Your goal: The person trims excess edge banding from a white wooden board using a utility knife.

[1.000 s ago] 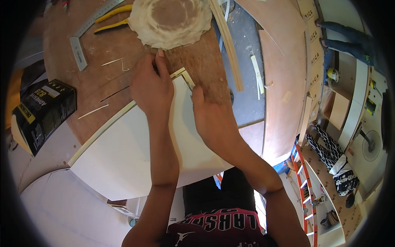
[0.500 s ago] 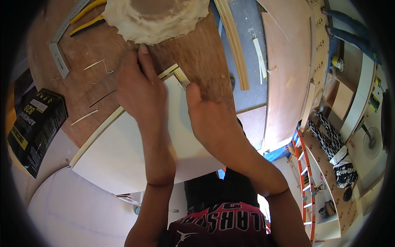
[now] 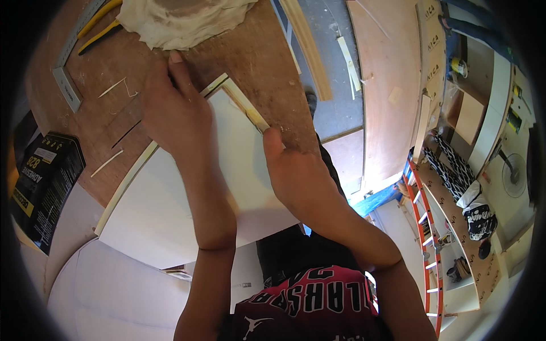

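Observation:
A white panel [image 3: 170,207] lies on the brown wooden tabletop [image 3: 250,54], its edges pale and wood-coloured. A yellowish, glossy strip [image 3: 245,108] runs along its right edge from the far corner. My right hand [image 3: 298,173] is closed at that edge, the thumb on the strip's near end; what the curled fingers hold, if anything, is hidden. My left hand [image 3: 176,108] rests beyond the panel's left edge, fingers stretched toward a crumpled cream cloth [image 3: 187,25], its forearm crossing the panel. Some of its fingers are blurred.
At left stand a black can [image 3: 45,190], yellow-handled pliers [image 3: 99,34] and a metal square [image 3: 68,91]. Thin offcuts [image 3: 107,163] lie on the tabletop. Rightward are wooden strips [image 3: 307,48], an orange ladder [image 3: 424,227] and another person [image 3: 475,207].
My right hand has slid along the panel's right edge toward me, away from the far corner, uncovering more of the glossy strip. The whole view has shifted slightly; my left hand stays near the cloth.

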Demonstrator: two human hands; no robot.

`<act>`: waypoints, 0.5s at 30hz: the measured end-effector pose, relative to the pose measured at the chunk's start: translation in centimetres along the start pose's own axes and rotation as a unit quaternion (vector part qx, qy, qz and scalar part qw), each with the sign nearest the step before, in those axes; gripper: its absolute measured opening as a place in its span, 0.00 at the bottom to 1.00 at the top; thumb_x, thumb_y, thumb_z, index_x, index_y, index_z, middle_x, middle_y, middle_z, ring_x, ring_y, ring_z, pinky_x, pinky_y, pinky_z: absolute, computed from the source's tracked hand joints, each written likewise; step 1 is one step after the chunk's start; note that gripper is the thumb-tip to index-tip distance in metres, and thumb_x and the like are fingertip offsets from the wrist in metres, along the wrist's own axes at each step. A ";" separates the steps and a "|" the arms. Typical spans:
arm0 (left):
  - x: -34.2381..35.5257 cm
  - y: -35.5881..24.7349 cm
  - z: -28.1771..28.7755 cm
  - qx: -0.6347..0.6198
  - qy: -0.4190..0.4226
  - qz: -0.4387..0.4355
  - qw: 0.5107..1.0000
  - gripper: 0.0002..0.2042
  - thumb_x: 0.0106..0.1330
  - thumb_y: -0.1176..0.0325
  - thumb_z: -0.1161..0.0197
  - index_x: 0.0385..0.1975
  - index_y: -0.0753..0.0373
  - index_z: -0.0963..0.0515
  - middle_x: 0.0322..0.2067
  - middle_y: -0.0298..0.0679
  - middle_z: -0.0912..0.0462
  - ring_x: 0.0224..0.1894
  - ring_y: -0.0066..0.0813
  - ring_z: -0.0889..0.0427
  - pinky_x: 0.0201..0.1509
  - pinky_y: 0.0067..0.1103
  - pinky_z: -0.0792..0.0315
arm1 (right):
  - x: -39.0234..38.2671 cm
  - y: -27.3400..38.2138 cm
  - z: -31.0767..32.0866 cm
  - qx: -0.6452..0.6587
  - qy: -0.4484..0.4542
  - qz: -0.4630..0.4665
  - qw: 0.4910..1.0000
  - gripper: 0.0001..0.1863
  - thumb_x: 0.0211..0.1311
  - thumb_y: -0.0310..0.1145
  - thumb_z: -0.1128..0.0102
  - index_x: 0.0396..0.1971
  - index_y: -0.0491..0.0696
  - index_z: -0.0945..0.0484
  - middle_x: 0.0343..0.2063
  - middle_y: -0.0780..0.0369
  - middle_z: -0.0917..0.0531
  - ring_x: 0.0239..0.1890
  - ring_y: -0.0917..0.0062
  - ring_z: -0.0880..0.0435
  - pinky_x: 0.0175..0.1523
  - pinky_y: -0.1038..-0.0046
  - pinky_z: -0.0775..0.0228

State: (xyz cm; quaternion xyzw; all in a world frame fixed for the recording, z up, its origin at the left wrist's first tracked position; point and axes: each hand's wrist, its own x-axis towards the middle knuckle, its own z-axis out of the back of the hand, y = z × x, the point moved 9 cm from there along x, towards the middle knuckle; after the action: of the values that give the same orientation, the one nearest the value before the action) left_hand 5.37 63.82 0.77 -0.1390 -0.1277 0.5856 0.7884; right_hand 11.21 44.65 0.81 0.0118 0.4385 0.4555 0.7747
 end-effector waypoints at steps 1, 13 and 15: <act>-0.1 -0.1 0.1 -0.005 -0.007 -0.007 1.000 0.20 0.82 0.56 0.46 0.29 0.64 0.24 0.28 0.47 0.19 0.33 0.54 0.20 0.35 0.43 0.29 | -0.1 0.0 -0.2 -0.010 0.009 -0.004 1.000 0.14 0.68 0.25 0.44 0.49 0.38 0.33 0.17 0.53 0.15 0.22 0.59 0.10 0.27 0.64 0.16; -0.2 -0.3 0.1 -0.018 0.002 -0.006 1.000 0.18 0.82 0.58 0.46 0.31 0.63 0.22 0.27 0.46 0.18 0.32 0.52 0.20 0.37 0.41 0.28 | -2.3 -1.6 -1.3 0.015 -0.027 0.007 1.000 0.12 0.67 0.23 0.44 0.47 0.39 0.34 0.17 0.51 0.16 0.23 0.57 0.10 0.31 0.60 0.16; -0.3 -0.3 0.1 -0.023 -0.010 -0.007 1.000 0.18 0.82 0.58 0.46 0.30 0.63 0.22 0.27 0.46 0.18 0.31 0.51 0.19 0.37 0.41 0.28 | -2.5 -1.7 -1.2 0.016 -0.025 0.014 0.999 0.13 0.67 0.23 0.44 0.47 0.38 0.35 0.17 0.50 0.16 0.24 0.56 0.10 0.32 0.59 0.16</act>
State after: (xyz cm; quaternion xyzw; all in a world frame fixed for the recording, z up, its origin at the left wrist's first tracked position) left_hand 5.54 63.42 0.94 -0.1498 -0.1500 0.5786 0.7876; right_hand 11.06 41.38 1.03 0.0413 0.4257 0.4585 0.7790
